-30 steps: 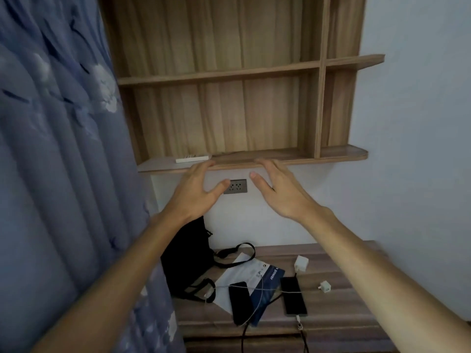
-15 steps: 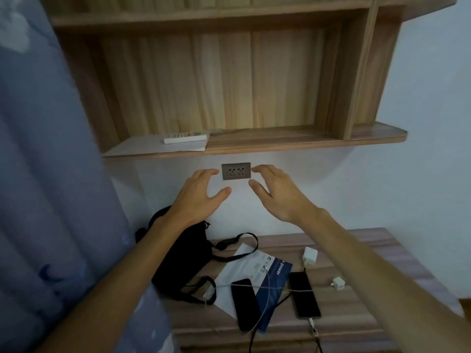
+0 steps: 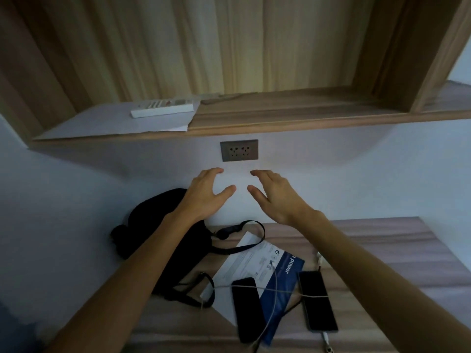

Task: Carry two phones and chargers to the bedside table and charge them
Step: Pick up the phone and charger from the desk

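Note:
Two dark phones lie face up on the wooden bedside table (image 3: 397, 240): the left phone (image 3: 248, 309) partly on a white and blue leaflet (image 3: 262, 261), the right phone (image 3: 317, 300) beside it. Thin white charging cables (image 3: 274, 291) run across both phones. A grey wall socket (image 3: 239, 150) sits under the shelf, with nothing plugged in. My left hand (image 3: 206, 197) and my right hand (image 3: 276, 197) hover empty just below the socket, fingers spread, held apart above the table. The charger plugs are hidden by my right arm.
A black bag (image 3: 158, 225) with straps leans against the wall at the table's left. Above the socket a wooden shelf (image 3: 293, 118) carries a white remote (image 3: 163, 109) on a sheet of paper. A blue curtain edge shows at the bottom left.
Both empty hands have dropped from beside the socket to just below it. The view has moved closer and tilted down; the curtain has mostly left the view.

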Demonstrator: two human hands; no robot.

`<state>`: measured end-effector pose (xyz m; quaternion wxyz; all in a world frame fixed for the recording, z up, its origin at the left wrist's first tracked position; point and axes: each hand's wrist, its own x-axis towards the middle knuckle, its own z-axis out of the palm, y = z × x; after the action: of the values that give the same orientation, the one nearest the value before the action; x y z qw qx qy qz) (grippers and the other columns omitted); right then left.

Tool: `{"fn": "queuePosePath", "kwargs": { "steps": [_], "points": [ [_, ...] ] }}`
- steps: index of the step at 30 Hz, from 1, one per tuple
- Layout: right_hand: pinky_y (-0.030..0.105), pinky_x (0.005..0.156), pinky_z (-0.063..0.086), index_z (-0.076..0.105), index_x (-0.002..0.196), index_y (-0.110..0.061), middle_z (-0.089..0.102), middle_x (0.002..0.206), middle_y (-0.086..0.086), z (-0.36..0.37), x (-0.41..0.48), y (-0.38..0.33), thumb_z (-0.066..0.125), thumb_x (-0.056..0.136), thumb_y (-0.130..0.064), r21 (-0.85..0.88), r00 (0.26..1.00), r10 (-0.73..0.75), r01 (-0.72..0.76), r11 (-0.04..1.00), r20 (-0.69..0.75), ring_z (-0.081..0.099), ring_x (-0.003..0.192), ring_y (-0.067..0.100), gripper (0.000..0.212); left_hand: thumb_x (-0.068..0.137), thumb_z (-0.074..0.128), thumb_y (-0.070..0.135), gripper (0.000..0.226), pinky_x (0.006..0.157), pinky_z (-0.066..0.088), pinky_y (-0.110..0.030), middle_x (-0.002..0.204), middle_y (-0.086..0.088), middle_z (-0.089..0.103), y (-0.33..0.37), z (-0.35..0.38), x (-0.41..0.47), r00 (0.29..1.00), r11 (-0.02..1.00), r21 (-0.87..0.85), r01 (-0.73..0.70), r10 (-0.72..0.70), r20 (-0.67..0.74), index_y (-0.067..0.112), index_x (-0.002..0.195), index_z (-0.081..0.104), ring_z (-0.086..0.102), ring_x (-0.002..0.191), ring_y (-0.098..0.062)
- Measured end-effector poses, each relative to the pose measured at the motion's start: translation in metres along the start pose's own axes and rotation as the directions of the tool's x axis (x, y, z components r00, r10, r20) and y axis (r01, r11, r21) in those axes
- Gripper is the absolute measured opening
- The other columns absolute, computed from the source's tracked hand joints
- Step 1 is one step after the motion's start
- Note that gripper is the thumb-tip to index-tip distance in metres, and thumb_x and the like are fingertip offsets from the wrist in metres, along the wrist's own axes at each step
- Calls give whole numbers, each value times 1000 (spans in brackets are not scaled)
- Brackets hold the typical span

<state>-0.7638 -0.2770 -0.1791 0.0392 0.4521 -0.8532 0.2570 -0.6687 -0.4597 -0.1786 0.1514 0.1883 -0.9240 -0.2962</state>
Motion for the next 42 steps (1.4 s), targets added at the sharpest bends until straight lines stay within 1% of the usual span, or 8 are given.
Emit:
{"fn": "queuePosePath", "kwargs": {
  "steps": [5, 10, 14, 22, 27, 30, 35, 42],
  "points": [
    [42, 111, 34, 41, 145, -3, 48, 147, 17, 31, 14, 34, 42, 104, -31, 38, 997, 48, -50, 998, 60, 46, 132, 33, 49, 93, 62, 47, 62, 115, 33, -37, 153, -5, 43, -30, 34, 17, 996, 998, -7, 62, -62, 66, 21, 146, 43, 41, 139, -23],
    [44, 110, 34, 39, 147, -6, 46, 148, 16, 68, 16, 58, 41, 105, -31, 53, 984, 67, -77, 996, 164, 45, 133, 34, 49, 92, 61, 49, 66, 113, 38, -44, 154, -7, 43, -63, 71, 11, 979, 990, 8, 138, -138, 153, 19, 148, 42, 43, 137, -25],
    [41, 110, 33, 40, 146, -6, 46, 148, 15, 96, 14, 69, 41, 105, -31, 77, 972, 80, -99, 992, 220, 44, 132, 34, 49, 92, 62, 48, 66, 114, 36, -38, 152, -7, 44, -86, 96, 1, 962, 984, 0, 180, -177, 208, 17, 147, 42, 41, 138, -23],
    [39, 105, 39, 48, 138, 0, 54, 137, 18, 145, -21, 85, 48, 103, -23, 180, 958, 46, -100, 979, 282, 51, 125, 34, 42, 95, 61, 42, 61, 100, 34, -22, 145, -5, 47, -114, 144, -38, 920, 963, -48, 265, -238, 311, 16, 147, 43, 45, 125, -11],
    [45, 103, 39, 47, 140, -1, 55, 136, 19, 174, -52, 92, 47, 104, -24, 211, 930, 63, -148, 966, 363, 52, 123, 35, 43, 95, 64, 37, 52, 88, 35, -18, 124, 6, 50, -123, 174, -67, 894, 944, -54, 326, -289, 341, 13, 139, 50, 51, 119, -15],
    [41, 104, 37, 43, 143, -3, 54, 137, 19, 189, -72, 92, 46, 104, -26, 217, 896, 93, -204, 955, 435, 51, 123, 33, 45, 94, 66, 36, 47, 85, 40, -14, 122, 5, 53, -125, 192, -83, 859, 912, -82, 403, -346, 376, 13, 133, 53, 55, 116, -17],
    [38, 99, 42, 45, 140, -6, 57, 128, 17, 211, -102, 90, 46, 104, -27, 240, 815, 149, -332, 912, 560, 54, 118, 30, 42, 89, 68, 40, 46, 99, 49, -41, 124, -12, 59, -127, 221, -104, 797, 887, -1, 461, -414, 440, 11, 125, 59, 57, 115, -24],
    [42, 96, 46, 40, 139, -6, 49, 131, 20, 235, -131, 90, 52, 99, -25, 150, 673, 242, -469, 870, 699, 55, 114, 36, 46, 87, 71, 24, 48, 88, 47, -29, 125, -13, 47, -132, 240, -124, 779, 847, 52, 528, -508, 369, 13, 128, 51, 55, 105, -23]
  ]
}}
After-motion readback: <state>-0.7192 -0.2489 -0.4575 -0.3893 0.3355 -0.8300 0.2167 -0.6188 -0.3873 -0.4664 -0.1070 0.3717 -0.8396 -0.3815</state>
